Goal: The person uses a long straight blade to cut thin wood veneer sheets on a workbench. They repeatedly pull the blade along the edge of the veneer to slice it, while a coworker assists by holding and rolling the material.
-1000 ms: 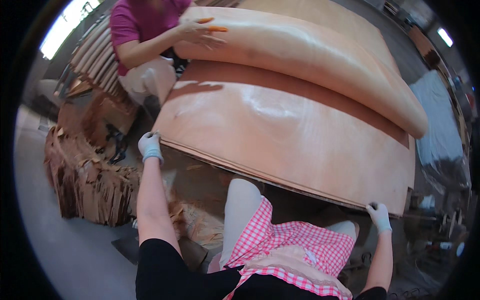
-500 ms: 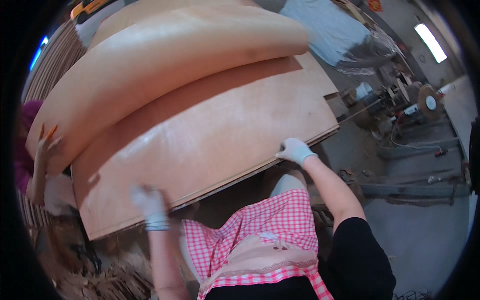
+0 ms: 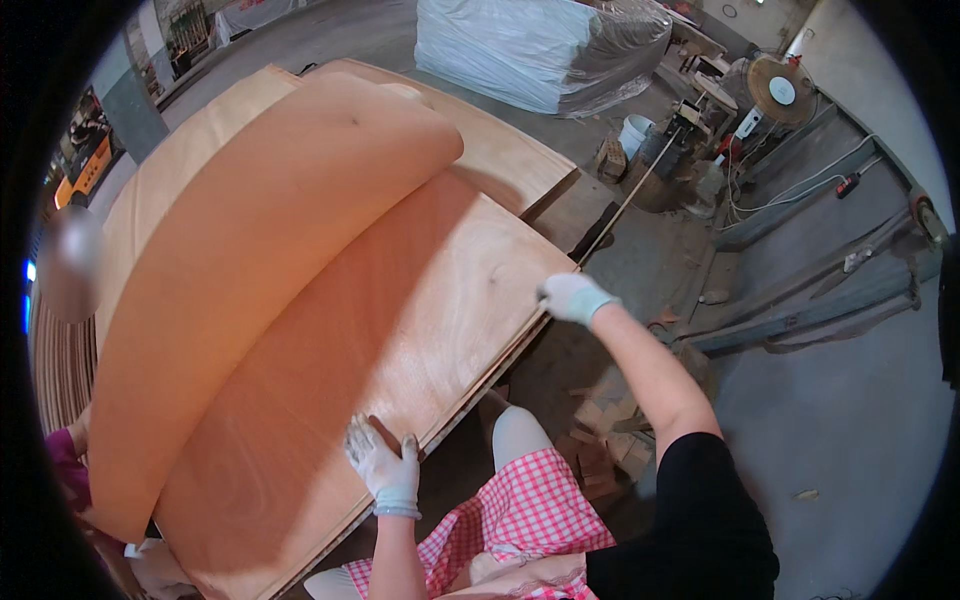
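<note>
A wide, thin wood veneer sheet [image 3: 430,330] lies flat on top of a stack in front of me. Over it, a second thin sheet [image 3: 250,210] is curled back in a large roll toward the far left. My left hand [image 3: 383,462], in a pale glove smudged at the fingertips, has its fingers apart on the lower sheet near its front edge. My right hand [image 3: 577,298], also gloved, is at that sheet's right-hand edge near the corner. Its fingers are curled, and whatever they pinch is hidden.
Another person's sleeve [image 3: 65,470] shows at the left, by the curled sheet. More sheets [image 3: 510,150] lie behind. A plastic-covered pile [image 3: 500,50], a white bucket [image 3: 635,133] and a machine with a round disc [image 3: 780,88] stand beyond. Wood scraps [image 3: 610,420] litter the floor near my knee.
My view has turned, with the stack now slanting more steeply. My left hand has come to the sheet with fingers spread. My right hand is nearer the corner. The curled sheet reaches less far right.
</note>
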The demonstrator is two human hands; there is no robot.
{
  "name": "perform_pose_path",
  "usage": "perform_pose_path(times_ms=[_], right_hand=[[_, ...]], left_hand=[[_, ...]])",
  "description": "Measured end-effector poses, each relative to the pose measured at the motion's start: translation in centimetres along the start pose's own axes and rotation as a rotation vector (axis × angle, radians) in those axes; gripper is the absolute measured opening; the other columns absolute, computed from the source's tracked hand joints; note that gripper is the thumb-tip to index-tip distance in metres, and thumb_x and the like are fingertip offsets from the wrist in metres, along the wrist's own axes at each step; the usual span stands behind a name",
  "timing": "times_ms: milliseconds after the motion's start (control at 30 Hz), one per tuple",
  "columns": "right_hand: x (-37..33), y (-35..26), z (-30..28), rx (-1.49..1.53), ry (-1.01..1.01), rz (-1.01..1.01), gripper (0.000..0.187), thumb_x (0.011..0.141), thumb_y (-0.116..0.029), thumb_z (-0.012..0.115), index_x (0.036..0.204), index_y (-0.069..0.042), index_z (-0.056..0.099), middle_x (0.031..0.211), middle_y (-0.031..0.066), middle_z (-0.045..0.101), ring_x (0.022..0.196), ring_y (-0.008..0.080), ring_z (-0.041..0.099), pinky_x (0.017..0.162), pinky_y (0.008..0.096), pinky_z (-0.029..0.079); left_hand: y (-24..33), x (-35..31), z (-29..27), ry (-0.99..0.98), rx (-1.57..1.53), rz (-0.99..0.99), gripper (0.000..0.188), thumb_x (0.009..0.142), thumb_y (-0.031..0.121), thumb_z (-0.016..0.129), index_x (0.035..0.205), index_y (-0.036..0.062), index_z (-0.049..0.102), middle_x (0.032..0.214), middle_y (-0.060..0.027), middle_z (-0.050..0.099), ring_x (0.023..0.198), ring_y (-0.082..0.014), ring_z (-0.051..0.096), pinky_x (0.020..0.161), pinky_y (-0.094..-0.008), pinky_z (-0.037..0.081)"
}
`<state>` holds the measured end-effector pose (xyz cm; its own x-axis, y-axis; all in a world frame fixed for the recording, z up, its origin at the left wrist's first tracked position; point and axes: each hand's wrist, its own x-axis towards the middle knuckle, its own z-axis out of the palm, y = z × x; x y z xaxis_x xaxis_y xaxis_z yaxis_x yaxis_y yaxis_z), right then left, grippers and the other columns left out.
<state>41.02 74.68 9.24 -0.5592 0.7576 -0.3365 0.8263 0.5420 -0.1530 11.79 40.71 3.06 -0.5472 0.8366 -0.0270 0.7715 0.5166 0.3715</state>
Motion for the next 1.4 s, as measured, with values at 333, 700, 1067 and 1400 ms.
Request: perform_pose_path(times_ms=[333,700,1067,1400], right_hand=[[1.9,11.9,2.7,0.353,0.464,0.645,0.033,0.094,-0.029,0.064,0.109,0.000,0.068,0.108,0.0244,0.071,0.110,0.0416,0.065,0.093,0.0488,0.051],[-16.8,-23.5,5.9,1.198,-0.054,-0.199,0.025,0.097,-0.006,0.063,0.120,0.001,0.065,0.101,0.0050,0.066,0.092,0.0101,0.061,0.083,0.0243,0.050],[-13.0,-31.4,4.8,0.427,-0.008,-0.552,0.023,0.093,-0.018,0.069,0.101,0.004,0.071,0.090,0.0169,0.073,0.088,0.0245,0.071,0.081,0.0355,0.055],[-6.5,-18.4,3.0,0.064,-0.023,-0.227,0.034,0.087,-0.028,0.071,0.096,0.005,0.073,0.093,0.0253,0.072,0.087,0.0359,0.072,0.080,0.0440,0.054]], left_hand=[[0.5,-0.2,0.2,0.150,0.065,0.068,0.083,0.087,0.041,0.072,0.148,-0.0057,0.042,0.153,-0.0258,0.045,0.144,-0.0415,0.039,0.121,-0.0511,0.026],[5.0,-7.9,-6.4,0.258,-0.708,0.240,0.035,0.079,0.018,0.082,0.109,0.0041,0.070,0.102,-0.0150,0.068,0.093,-0.0304,0.068,0.081,-0.0386,0.056],[-25.4,-15.9,-14.6,0.941,-1.264,-0.829,0.015,0.080,-0.011,0.067,0.085,0.0022,0.072,0.081,-0.0027,0.069,0.075,-0.0118,0.062,0.067,-0.0280,0.052],[-57.4,-27.3,-18.6,0.728,-0.204,-1.128,0.022,0.082,0.018,0.081,0.096,0.0015,0.078,0.086,-0.0108,0.077,0.073,-0.0171,0.066,0.075,-0.0343,0.054]])
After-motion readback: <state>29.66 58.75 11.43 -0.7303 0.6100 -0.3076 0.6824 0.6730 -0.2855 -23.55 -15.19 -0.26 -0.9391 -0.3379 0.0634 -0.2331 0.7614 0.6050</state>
